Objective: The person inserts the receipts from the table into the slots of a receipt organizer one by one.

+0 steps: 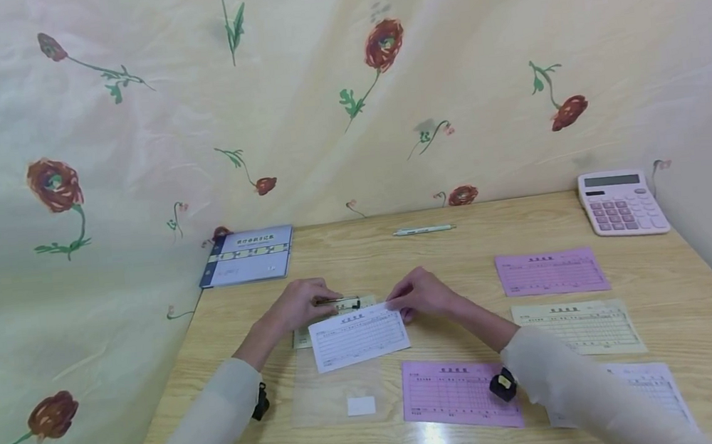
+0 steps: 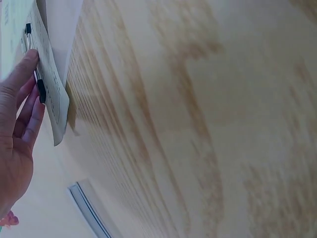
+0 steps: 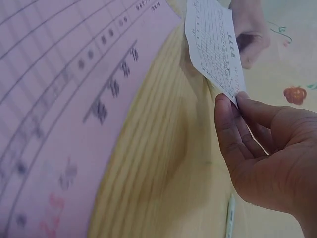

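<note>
A metal clip with black ends [image 2: 41,91] sits at the top of a clear clipboard [image 1: 322,400], which has a small white label [image 1: 361,406] low on it. My left hand [image 1: 306,304] pinches this clip between thumb and fingers. Under the clip lies a pale yellow printed form [image 2: 58,109]. With thumb and fingertips, my right hand [image 1: 422,293] pinches the upper right corner of a white printed form [image 1: 359,339]. That white form is held tilted over the clipboard, covering most of the yellow one in the head view.
A purple form [image 1: 440,392] lies right of the clipboard. Farther right are another purple form [image 1: 550,273], a yellow form [image 1: 579,329] and a white form [image 1: 658,389]. Along the back are a blue-grey book [image 1: 250,256], a pen [image 1: 424,230] and a calculator [image 1: 622,203].
</note>
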The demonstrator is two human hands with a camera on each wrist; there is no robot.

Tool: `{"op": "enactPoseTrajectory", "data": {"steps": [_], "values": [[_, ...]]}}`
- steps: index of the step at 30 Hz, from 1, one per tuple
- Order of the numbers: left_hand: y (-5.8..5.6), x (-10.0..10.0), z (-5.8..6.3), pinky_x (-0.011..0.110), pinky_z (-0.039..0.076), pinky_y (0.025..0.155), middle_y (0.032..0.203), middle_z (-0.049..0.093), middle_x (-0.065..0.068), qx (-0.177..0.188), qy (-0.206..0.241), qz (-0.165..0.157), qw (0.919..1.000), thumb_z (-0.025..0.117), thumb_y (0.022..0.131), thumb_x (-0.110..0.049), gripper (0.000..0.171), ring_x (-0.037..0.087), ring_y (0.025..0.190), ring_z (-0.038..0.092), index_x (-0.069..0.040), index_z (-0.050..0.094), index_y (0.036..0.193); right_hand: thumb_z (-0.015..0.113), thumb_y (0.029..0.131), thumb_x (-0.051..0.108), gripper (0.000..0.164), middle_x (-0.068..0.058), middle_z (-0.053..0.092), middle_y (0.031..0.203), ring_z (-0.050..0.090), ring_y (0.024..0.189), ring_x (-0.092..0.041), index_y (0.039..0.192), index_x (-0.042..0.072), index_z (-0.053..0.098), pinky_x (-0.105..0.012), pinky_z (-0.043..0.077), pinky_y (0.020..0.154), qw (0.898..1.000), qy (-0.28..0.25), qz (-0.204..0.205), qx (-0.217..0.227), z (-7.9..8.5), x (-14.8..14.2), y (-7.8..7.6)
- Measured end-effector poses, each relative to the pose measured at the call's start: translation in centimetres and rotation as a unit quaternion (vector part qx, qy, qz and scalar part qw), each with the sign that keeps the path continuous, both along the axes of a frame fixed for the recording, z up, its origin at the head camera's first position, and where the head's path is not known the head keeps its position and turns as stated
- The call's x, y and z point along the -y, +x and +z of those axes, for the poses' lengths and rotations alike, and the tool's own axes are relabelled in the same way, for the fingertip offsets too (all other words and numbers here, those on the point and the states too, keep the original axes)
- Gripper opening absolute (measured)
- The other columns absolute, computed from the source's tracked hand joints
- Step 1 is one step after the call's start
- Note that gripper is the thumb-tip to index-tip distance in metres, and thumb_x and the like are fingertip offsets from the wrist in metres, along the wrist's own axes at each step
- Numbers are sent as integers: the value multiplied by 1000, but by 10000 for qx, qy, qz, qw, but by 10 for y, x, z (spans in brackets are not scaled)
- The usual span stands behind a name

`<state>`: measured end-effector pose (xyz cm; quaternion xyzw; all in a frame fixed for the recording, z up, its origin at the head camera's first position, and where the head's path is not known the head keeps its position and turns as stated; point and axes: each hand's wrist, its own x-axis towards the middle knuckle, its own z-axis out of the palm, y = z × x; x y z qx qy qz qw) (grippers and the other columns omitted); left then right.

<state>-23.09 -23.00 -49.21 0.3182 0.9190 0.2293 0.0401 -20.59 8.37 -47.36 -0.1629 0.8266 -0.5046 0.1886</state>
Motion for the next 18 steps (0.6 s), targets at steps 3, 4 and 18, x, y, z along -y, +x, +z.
{"op": "enactPoseTrajectory", "data": {"steps": [3, 4, 18], "values": [[-2, 1, -1, 21, 50, 60, 90, 67, -16, 85, 87, -16, 9999, 85, 93, -20, 27, 4, 71, 55, -19, 82, 119, 77, 95, 1, 11, -11, 77, 84, 72, 68, -26, 105, -5, 80, -34, 64, 64, 9996, -105, -122, 232, -5, 12, 0], [-2, 2, -1, 21, 50, 60, 90, 67, -16, 115, 89, -15, 9999, 85, 93, -20, 27, 4, 71, 56, -19, 82, 120, 77, 95, 1, 11, -11, 76, 83, 72, 67, -25, 105, -5, 80, -34, 64, 63, 9994, -115, -175, 274, -6, 16, 1], [-4, -2, 10, 20, 50, 61, 93, 70, -10, -386, -959, -428, 9937, 82, 96, -28, 27, 3, 70, 55, -18, 81, 121, 80, 93, 2, 4, -6, 74, 82, 67, 61, -18, 96, 1, 83, -27, 60, 56, 9957, 474, -757, -258, -10, 51, 0]]}}
